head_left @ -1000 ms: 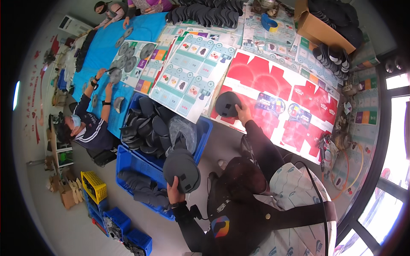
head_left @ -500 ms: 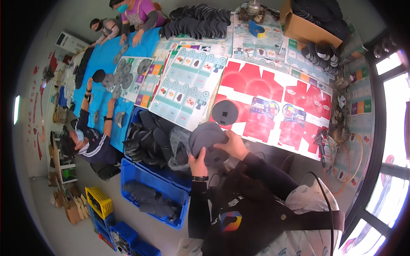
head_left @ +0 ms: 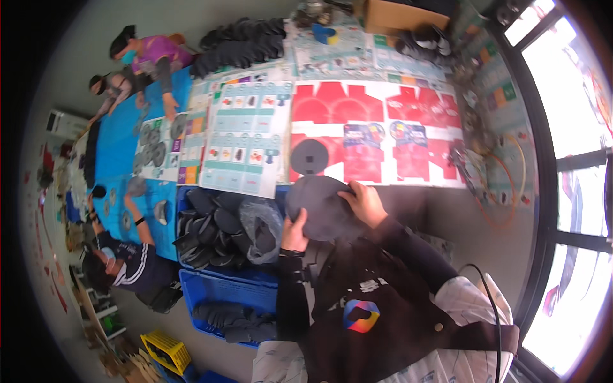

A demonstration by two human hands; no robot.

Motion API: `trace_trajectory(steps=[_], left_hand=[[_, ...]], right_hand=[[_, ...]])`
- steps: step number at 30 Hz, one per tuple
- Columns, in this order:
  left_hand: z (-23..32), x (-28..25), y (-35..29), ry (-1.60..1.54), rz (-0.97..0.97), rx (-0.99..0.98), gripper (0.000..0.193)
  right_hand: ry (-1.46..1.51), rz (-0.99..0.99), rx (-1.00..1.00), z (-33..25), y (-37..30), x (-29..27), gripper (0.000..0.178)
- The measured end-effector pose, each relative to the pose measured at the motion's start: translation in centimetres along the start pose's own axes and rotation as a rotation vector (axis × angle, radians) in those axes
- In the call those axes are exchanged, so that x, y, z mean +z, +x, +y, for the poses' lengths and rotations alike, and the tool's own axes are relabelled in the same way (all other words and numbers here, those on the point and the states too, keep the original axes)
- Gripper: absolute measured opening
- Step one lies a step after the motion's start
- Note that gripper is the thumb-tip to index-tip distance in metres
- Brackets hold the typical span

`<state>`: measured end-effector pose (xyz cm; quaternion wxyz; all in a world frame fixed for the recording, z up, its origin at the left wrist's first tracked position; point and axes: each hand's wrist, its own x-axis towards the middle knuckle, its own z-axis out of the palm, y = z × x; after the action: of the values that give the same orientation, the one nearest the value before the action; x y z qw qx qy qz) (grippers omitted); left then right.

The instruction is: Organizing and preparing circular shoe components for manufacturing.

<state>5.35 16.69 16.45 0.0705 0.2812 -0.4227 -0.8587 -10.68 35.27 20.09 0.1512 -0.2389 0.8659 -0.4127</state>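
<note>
Between my two hands is a dark grey round disc (head_left: 321, 207), held up in front of my apron; whether more discs lie under it I cannot tell. My left hand (head_left: 295, 233) is closed on its left edge, thumb on the upper face. At the upper right edge, my right hand (head_left: 366, 203) pinches the disc with the thumb on top. Just beyond, a second dark grey disc (head_left: 310, 157) with a small dark patch in its middle lies flat at the left side of the red printed sheet (head_left: 408, 153).
Left of me stand a blue crate (head_left: 185, 258) of dark curved pieces with a clear plastic bag (head_left: 263, 223), and a lower blue crate (head_left: 198, 322). Printed card sheets (head_left: 246, 134) cover the table. Co-workers handle grey discs on the blue cloth (head_left: 121, 156) at left.
The discs in my hands were fanned apart and overlapping; now one round face shows. My view has turned, shifting the table leftward. A co-worker's hand with a dark disc has moved.
</note>
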Motion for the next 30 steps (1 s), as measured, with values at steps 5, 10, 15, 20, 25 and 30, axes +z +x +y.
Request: trace_trajectory(steps=[5, 10, 15, 20, 25, 30], left_hand=[[0.3, -1.8, 0.1, -0.083, 0.128, -0.064, 0.032], [1.9, -4.2, -3.0, -0.145, 0.321, 0.013, 0.035], [2.6, -4.9, -6.9, -0.179, 0.426, 0.041, 0.041], [2.2, -3.6, -8.6, -0.215, 0.523, 0.107, 0.043], [1.1, -2.2, -8.8, -0.216, 0.541, 0.125, 0.042], [0.9, -0.5, -8.2, -0.203, 0.53, 0.102, 0.039]], right_hand=[[0.165, -0.053, 0.001, 6.1, 1.5, 1.2, 0.028], [0.738, 0.037, 0.466, 14.4, 6.0, 1.1, 0.027], [0.781, -0.037, 0.441, 19.6, 9.9, 3.0, 0.031], [0.82, -0.103, 0.54, 19.6, 12.1, 3.4, 0.03], [0.815, -0.13, 0.498, 19.8, 13.1, 3.3, 0.029], [0.334, -0.182, 0.389, 21.7, 14.1, 4.1, 0.04]])
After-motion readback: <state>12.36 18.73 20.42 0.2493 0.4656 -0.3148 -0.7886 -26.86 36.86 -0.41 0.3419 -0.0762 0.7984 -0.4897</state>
